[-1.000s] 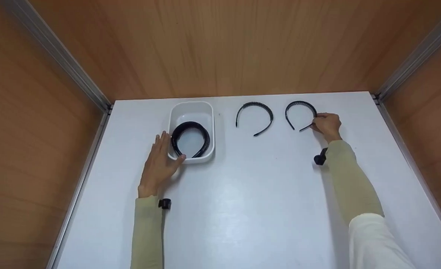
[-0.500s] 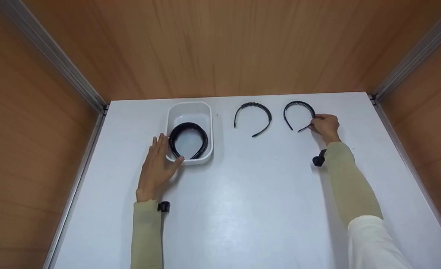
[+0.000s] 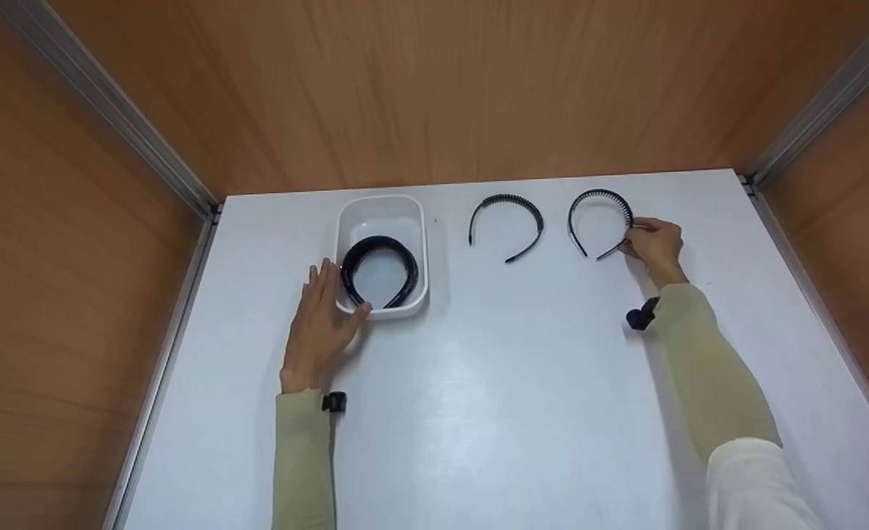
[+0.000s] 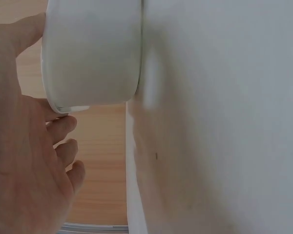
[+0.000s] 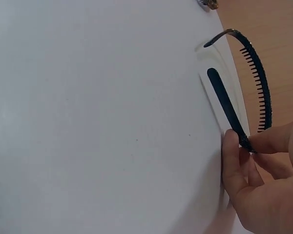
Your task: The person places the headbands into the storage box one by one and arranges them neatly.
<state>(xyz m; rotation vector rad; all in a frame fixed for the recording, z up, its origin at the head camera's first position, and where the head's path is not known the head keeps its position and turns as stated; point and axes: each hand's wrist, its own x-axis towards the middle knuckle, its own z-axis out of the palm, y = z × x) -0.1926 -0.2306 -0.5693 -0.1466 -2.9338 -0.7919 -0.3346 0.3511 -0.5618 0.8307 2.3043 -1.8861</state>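
In the head view my right hand pinches the right side of a black toothed headband at the back right. The right wrist view shows the thumb and fingers on one arm of this headband, its comb teeth pointing inward. A second black headband lies on the table to its left. My left hand rests against the left side and front corner of a white plastic bin, fingers extended, thumb at the front rim. Inside the bin sits a stack of black headbands.
The white table ends at a wooden back panel. Wooden side panels with metal corner rails stand at left and right. The bin's wall stands upright in the left wrist view.
The head view shifts slightly between frames. My left hand stays at the bin, and my right hand keeps its pinch on the headband with hardly any movement.
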